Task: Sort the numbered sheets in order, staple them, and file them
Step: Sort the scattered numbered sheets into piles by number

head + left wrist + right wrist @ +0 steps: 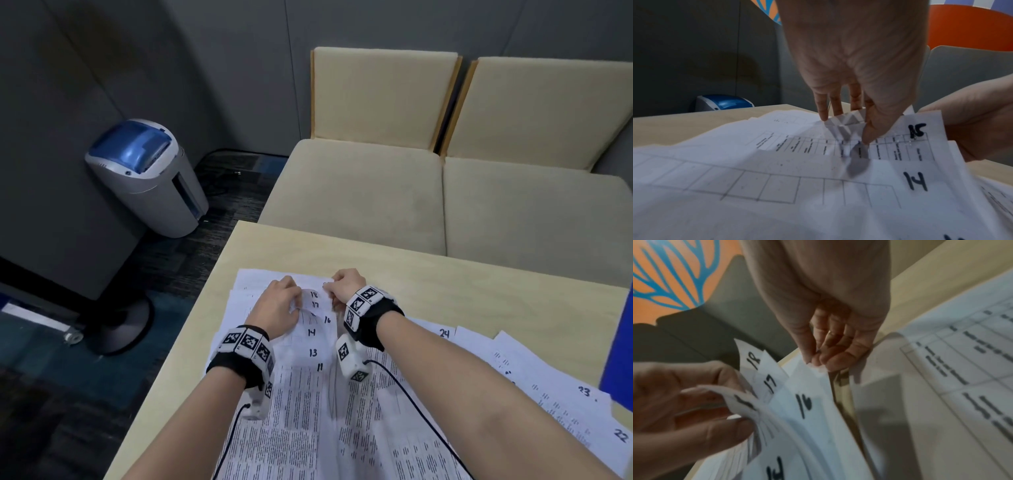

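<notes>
A fanned stack of printed sheets (313, 342) lies on the table, hand-numbered 18, 17, 16, 14, 13 and 11 down its right edge. My left hand (291, 303) pinches sheet 15 (916, 131) between thumb and fingers, and the paper crumples under them. In the right wrist view sheet 15 curls up over the left thumb. My right hand (330, 287) pinches the top corner of sheet 16 (805, 404) between thumb and fingertips (807, 356). Sheets 17 (770, 384) and 18 (753, 361) stick up behind it. Sheet 14 (914, 180) lies flat just below sheet 15.
More sheets numbered 24 (444, 333), 23 (584, 390) and 22 (620, 434) spread to the right on the pale wooden table (445, 274). A blue folder (618, 342) stands at the right edge. A paper shredder (144, 174) stands on the floor at left, and beige seats (359, 192) are beyond the table.
</notes>
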{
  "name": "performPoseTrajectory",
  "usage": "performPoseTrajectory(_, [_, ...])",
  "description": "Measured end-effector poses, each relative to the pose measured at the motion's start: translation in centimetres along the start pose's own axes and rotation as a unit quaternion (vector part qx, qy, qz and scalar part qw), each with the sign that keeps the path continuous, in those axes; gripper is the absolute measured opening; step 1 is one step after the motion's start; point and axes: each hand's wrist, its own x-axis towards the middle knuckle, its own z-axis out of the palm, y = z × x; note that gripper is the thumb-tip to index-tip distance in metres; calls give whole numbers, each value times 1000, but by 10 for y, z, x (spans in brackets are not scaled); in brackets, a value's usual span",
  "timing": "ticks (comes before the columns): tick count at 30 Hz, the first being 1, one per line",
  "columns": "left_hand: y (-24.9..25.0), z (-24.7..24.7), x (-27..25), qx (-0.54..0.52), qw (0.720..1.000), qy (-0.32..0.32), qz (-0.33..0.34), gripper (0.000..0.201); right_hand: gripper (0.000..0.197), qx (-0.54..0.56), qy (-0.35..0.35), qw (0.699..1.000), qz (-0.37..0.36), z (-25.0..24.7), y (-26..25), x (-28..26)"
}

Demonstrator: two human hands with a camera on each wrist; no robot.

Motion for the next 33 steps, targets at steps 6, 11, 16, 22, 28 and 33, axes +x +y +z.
performPoseTrajectory(6, [4, 4, 18, 41, 998, -33, -15, 14, 19, 67, 29, 997, -18, -13, 3, 7])
performPoseTrajectory(11, [7, 13, 27, 76, 992, -83, -52, 27, 51, 110, -35, 993, -35, -14, 3, -3])
performPoseTrajectory(16, [27, 26, 17, 141, 987, -9, -70, 61, 44, 159, 5, 984, -81, -56, 43, -56])
performPoseTrajectory(22, [115, 56, -10, 75, 991, 40, 100, 40, 22, 159, 197, 968, -10, -123, 157, -123])
performPoseTrajectory(28, [192, 106, -50, 25, 977, -124, 172, 22, 8, 21, 253, 962, 104, -148, 247, -192])
performPoseTrajectory(33, [200, 132, -69, 84, 973, -174, 130, 44, 25, -59, 197, 971, 121, -154, 266, -211])
